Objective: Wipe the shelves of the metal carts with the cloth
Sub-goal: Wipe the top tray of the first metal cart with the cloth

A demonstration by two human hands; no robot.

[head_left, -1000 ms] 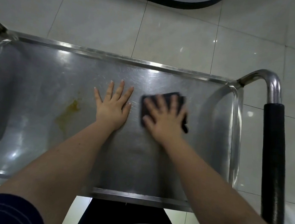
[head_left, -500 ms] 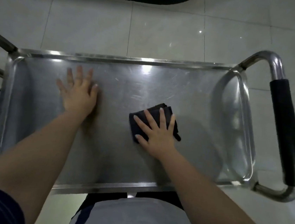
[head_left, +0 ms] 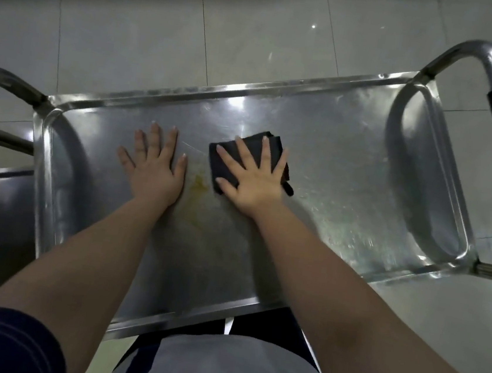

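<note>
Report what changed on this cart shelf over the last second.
The left hand slid left across the shelf, from the right of the yellowish stain to its left. The right hand pushed the dark cloth left, up beside the stain. Unchanged: both hands lie flat, nothing gripped or released; the stain remains.

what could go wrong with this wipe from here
The yellow stain sits just left of the cloth, so strokes might smear it rather than lift it. The bare left hand presses flat on the shelf beside that stain and could pick it up or leave prints. The streaks at the shelf's right end may get missed.
</note>
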